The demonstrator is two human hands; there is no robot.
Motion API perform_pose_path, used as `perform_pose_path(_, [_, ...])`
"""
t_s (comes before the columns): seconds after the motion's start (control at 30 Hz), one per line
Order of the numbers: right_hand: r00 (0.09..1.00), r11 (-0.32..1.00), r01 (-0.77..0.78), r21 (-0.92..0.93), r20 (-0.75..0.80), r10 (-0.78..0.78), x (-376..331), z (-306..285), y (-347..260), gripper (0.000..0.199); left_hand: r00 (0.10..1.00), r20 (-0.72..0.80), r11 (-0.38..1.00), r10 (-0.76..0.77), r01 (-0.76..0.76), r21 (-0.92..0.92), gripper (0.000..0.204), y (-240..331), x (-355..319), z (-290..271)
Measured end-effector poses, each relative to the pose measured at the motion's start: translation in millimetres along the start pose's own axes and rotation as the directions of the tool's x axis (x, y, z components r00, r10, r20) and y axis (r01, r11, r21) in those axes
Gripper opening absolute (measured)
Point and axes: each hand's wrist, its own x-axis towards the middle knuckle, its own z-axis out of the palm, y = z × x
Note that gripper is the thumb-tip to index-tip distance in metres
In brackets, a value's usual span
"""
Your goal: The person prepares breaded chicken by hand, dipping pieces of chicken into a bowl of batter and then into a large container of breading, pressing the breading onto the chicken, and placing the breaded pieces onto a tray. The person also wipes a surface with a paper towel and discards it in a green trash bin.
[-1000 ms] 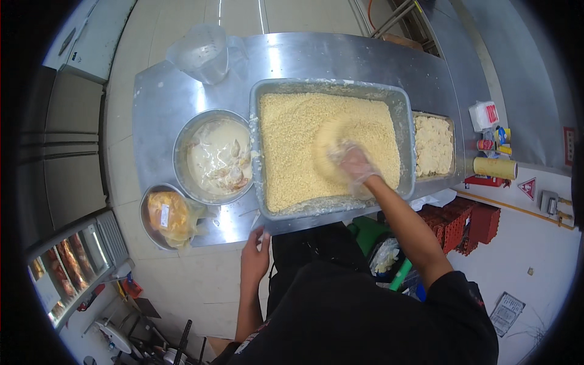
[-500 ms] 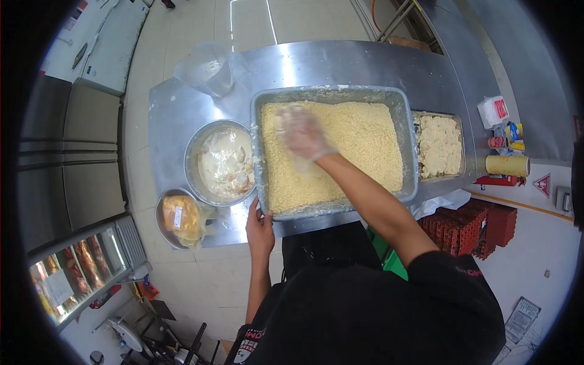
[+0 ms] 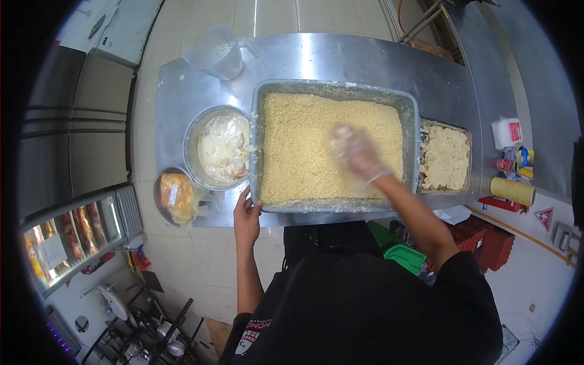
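A large grey plastic tub (image 3: pixel 336 85) full of pale yellow breadcrumbs (image 3: pixel 304 146) stands in front of me on the steel table. My left hand (image 3: pixel 246 216) grips the tub's near left corner, thumb on the rim. Over the middle right of the crumbs is my right hand (image 3: pixel 359 155), in a clear plastic glove. Motion blurs its fingers, which look coated with pale crumbs or batter; whether they hold a piece is unclear. Left of the tub is a round metal bowl (image 3: pixel 187 149) of creamy white batter (image 3: pixel 222 143) with pieces partly sunk in it.
A clear measuring jug (image 3: pixel 228 61) stands at the far left of the table (image 3: pixel 340 55). A smaller bowl (image 3: pixel 159 204) holds a bagged orange-yellow food (image 3: pixel 177 193). Right of the tub lies a metal tray (image 3: pixel 469 161) of crumb-coated pieces (image 3: pixel 444 158). Red crates (image 3: pixel 493 243) are stacked below right.
My right hand has swept rightward across the breadcrumbs, from the tub's left part to the middle right. My left hand stays at the near left corner. The whole view has shifted slightly.
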Motion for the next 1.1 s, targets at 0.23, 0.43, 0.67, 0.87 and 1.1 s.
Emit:
perform_pose_path(0.23, [0.817,0.495,0.436,-0.752,0.099,-0.568,29.8,100.1,-11.5,0.049,0.995,-0.008,0.995,-0.099,0.099,0.029,0.051,2.0,-1.3,0.6])
perform_pose_path(0.43, [0.929,0.430,-0.176,-0.886,-0.294,-0.223,17.9,-1.3,30.8,0.071,0.996,-0.009,0.995,-0.083,0.084,0.046,0.052,-2.1,-3.7,-5.5])
perform_pose_path(0.67, [0.877,0.717,-0.244,-0.653,-0.465,-0.125,49.6,63.9,-5.3,0.085,0.996,0.044,0.995,-0.083,0.080,0.064,0.047,7.5,4.6,0.1])
perform_pose_path(0.87, [0.978,0.615,-0.015,-0.788,-0.140,-0.155,85.6,107.1,-22.1,0.079,0.993,0.090,0.997,-0.076,0.073,0.035,0.041,-6.4,6.5,-10.5])
perform_pose_path(1.1, [0.841,0.345,-0.496,-0.797,-0.539,-0.037,-4.2,24.9,50.7,0.078,0.941,0.338,0.985,-0.007,0.064,-0.159,0.029,-46.1,-1.2,-75.2])
